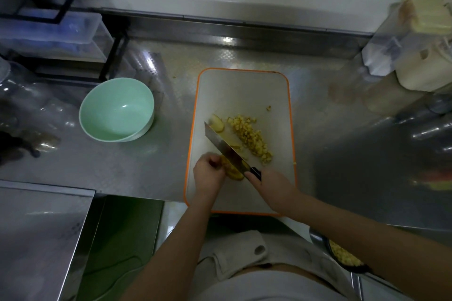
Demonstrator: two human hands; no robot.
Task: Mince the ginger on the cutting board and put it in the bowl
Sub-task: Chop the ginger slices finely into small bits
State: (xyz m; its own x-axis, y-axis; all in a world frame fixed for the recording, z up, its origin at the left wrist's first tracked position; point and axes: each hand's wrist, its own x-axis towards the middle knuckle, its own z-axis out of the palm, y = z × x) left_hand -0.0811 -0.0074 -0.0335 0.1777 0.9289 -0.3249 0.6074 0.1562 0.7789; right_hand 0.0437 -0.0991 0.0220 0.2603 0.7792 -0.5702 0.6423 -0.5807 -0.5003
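Left hand [208,169] curled on ginger [233,171] mid-frame on board [241,88], piece half hidden by knife [226,146], right hand [266,184] gripping handle, minced pile [252,137] beside blade, bowl [117,109] left (frame edges blurred)

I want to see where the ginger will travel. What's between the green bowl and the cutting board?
Nothing but bare steel counter lies between the green bowl and the cutting board, as the head view shows.
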